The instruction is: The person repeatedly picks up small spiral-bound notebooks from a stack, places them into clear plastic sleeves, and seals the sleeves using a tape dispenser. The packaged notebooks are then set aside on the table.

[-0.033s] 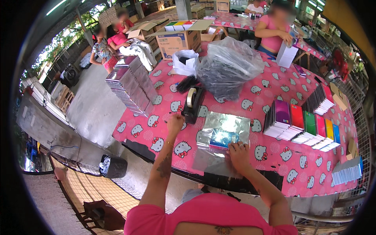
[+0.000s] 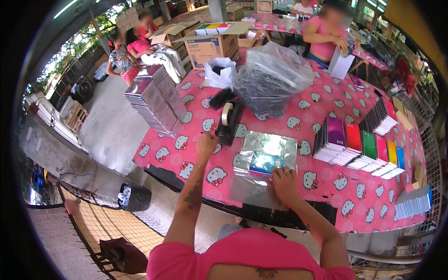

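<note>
My left hand (image 2: pixel 206 143) is closed beside the front end of a black tape dispenser (image 2: pixel 229 126), which carries a roll of clear tape. Whatever its fingers pinch is too small to make out. My right hand (image 2: pixel 283 182) lies with fingers flat over the near right corner of a blue-covered notebook bundle (image 2: pixel 262 164). That bundle is inside a shiny clear plastic bag (image 2: pixel 268 140), whose loose near end spreads toward the table's front edge. Right of the bag stand spiral notebooks (image 2: pixel 335 133) in purple, red, green, pink, yellow and blue stacks.
A tall stack of wrapped notebooks (image 2: pixel 154 102) stands at left. Behind the dispenser are a black bundle (image 2: pixel 221 97), a white bag (image 2: pixel 220 72), a big plastic bag of dark pieces (image 2: pixel 270 84) and an open carton (image 2: pixel 212 50). Across the table, a person (image 2: pixel 326 35) handles a white stack.
</note>
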The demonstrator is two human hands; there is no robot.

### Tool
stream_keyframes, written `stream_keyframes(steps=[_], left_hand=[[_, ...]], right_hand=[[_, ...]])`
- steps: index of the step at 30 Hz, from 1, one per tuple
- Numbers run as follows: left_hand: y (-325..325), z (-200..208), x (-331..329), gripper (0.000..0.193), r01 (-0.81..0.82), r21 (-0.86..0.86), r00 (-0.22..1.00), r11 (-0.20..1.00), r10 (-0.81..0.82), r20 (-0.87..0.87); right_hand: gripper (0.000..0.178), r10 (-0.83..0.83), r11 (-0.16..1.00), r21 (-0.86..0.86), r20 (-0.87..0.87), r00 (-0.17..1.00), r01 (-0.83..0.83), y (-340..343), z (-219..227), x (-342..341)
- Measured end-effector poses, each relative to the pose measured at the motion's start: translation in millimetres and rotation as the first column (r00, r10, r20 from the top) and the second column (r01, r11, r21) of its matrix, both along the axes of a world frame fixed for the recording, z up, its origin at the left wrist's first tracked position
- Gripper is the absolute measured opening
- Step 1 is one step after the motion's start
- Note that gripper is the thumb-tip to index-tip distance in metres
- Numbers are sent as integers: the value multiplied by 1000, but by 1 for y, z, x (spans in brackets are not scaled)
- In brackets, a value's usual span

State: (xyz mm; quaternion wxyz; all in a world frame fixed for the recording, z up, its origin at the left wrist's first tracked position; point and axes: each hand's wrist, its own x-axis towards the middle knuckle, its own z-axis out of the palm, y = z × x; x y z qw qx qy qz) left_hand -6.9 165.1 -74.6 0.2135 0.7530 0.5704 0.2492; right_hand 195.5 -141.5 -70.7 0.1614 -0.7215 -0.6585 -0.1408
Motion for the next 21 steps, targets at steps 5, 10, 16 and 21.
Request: stream_keyframes(steps=[5, 10, 16, 21], left_hand=[[-28, -2, 0, 19, -39, 124, 989, 991, 56, -136], [-24, 5, -20, 16, 198, -471, 743, 860, 181, 644], [5, -40, -14, 18, 34, -93, 984, 995, -17, 177], [-26, 42, 18, 24, 107, 281, 870, 954, 48, -491]], right_hand=[[33, 18, 998, 63, -35, 999, -16, -5, -3, -6], [35, -13, 999, 40, -67, 998, 15, -6, -6, -3], [33, 30, 997, 68, -61, 998, -26, 0, -6, 0], [32, 3, 998, 63, -72, 997, 2, -3, -1, 2]])
